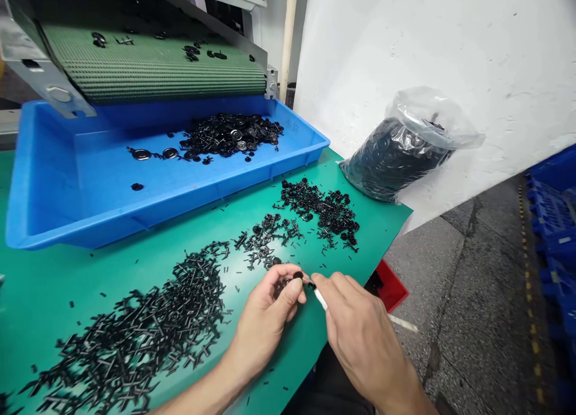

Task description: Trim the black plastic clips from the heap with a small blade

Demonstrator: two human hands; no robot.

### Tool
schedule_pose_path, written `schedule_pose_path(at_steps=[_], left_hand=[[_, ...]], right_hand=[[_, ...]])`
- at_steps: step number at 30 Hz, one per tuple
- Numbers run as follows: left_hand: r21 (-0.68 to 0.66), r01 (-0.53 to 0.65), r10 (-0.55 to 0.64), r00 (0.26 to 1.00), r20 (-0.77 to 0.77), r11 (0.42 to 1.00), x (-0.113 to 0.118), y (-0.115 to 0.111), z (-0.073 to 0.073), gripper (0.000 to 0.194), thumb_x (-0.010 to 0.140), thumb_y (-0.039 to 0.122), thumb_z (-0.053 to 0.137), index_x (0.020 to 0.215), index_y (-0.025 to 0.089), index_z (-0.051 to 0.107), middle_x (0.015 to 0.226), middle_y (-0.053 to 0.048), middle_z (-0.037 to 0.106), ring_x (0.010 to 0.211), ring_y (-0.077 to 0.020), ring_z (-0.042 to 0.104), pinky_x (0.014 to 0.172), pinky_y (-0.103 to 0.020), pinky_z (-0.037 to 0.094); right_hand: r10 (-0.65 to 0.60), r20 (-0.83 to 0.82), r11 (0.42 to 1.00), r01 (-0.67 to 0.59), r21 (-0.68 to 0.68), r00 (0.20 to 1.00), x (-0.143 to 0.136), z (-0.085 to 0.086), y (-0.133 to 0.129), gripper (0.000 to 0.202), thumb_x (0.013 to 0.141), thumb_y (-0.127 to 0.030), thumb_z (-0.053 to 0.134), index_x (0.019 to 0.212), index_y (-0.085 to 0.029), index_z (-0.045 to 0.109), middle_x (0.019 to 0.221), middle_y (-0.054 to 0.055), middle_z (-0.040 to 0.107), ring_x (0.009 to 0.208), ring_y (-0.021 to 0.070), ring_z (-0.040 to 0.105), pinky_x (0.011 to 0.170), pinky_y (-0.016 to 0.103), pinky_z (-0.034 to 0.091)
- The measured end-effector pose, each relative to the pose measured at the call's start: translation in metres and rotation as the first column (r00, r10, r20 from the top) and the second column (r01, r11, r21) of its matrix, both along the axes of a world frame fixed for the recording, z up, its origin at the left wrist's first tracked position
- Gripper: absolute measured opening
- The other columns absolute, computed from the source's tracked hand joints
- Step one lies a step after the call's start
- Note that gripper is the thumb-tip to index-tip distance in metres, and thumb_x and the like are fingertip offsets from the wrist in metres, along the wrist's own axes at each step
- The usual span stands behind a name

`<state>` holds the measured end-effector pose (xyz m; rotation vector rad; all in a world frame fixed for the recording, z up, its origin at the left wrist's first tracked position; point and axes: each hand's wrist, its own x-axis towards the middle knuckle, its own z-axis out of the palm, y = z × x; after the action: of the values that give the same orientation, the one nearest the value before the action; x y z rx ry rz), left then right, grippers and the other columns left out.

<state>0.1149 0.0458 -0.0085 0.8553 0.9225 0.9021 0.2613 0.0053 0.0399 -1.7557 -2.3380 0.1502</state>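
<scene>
My left hand [274,304] is closed round several small black plastic parts. One round black part [297,275] is pinched between its thumb and fingertips at the front edge of the green table [243,367]. My right hand [360,331] grips a small white-handled knife [320,299]. Its thin metal tip reaches up to the black part, and the fingers partly hide it. Just beyond my hands lies a scatter of loose round black parts [265,238]. To the left spreads a long heap of black branched plastic pieces [153,331].
A blue tray [157,220] holding black molded parts stands under the end of a green conveyor belt [171,73]. A clear plastic bag [396,157] full of black parts leans against the white wall. A red bin [392,289] sits below the table's right edge.
</scene>
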Motion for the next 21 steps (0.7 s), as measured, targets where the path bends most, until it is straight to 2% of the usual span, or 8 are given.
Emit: schedule_pose_path(at_steps=[8, 13, 15, 17, 21], left_hand=[[-0.004, 0.019, -0.019, 1.0, -0.003, 1.0, -0.002, -0.001, -0.004, 0.028, 0.088, 0.039, 0.065, 0.107, 0.018, 0.062, 0.071, 0.003, 0.062, 0.055, -0.0093, 0.043, 0.056, -0.025, 0.033], [-0.027, -0.013, 0.013, 1.0, 0.018, 1.0, -0.002, 0.0, -0.006, 0.026, 0.087, 0.037, 0.067, 0.106, 0.019, 0.063, 0.072, 0.002, 0.063, 0.058, -0.0102, 0.044, 0.058, -0.026, 0.034], [-0.026, -0.035, 0.036, 0.999, 0.022, 0.999, -0.003, 0.0, -0.007, 0.026, 0.087, 0.037, 0.067, 0.105, 0.019, 0.063, 0.071, 0.003, 0.062, 0.058, -0.0101, 0.043, 0.057, -0.025, 0.033], [-0.025, -0.048, 0.049, 0.998, 0.035, 0.999, -0.003, 0.001, -0.007, 0.027, 0.088, 0.038, 0.066, 0.106, 0.019, 0.062, 0.07, 0.004, 0.059, 0.057, -0.0099, 0.042, 0.056, -0.025, 0.032], [-0.032, -0.068, 0.07, 0.996, 0.051, 0.997, -0.002, 0.003, -0.008, 0.027, 0.089, 0.04, 0.063, 0.104, 0.018, 0.061, 0.068, 0.005, 0.053, 0.058, -0.0099, 0.04, 0.056, -0.025, 0.031]], right_hand=[[-0.041, -0.072, 0.999, 0.04, -0.012, 0.997, -0.003, -0.008, 0.006, 0.036, 0.089, -0.001, 0.039, 0.115, -0.018, 0.057, 0.091, 0.006, 0.061, 0.084, 0.0242, 0.06, 0.073, 0.038, 0.046], [-0.079, -0.057, 0.994, 0.083, 0.07, 0.995, -0.012, -0.018, 0.004, 0.033, 0.091, -0.004, 0.041, 0.117, -0.017, 0.056, 0.089, 0.006, 0.062, 0.08, 0.0226, 0.059, 0.07, 0.034, 0.041], [-0.091, -0.059, 0.992, 0.096, 0.082, 0.994, -0.014, -0.021, 0.006, 0.028, 0.092, -0.005, 0.041, 0.111, -0.018, 0.057, 0.087, 0.005, 0.062, 0.078, 0.0219, 0.059, 0.069, 0.033, 0.039], [-0.096, -0.11, 0.995, 0.099, 0.019, 0.989, -0.013, -0.02, 0.012, 0.024, 0.092, -0.005, 0.041, 0.099, -0.02, 0.058, 0.083, 0.003, 0.062, 0.074, 0.0197, 0.058, 0.067, 0.031, 0.037], [-0.074, -0.265, 0.976, 0.015, -0.217, 0.961, -0.005, -0.012, 0.03, 0.024, 0.088, -0.002, 0.043, 0.08, -0.022, 0.054, 0.07, -0.003, 0.06, 0.062, 0.0135, 0.055, 0.059, 0.026, 0.032]])
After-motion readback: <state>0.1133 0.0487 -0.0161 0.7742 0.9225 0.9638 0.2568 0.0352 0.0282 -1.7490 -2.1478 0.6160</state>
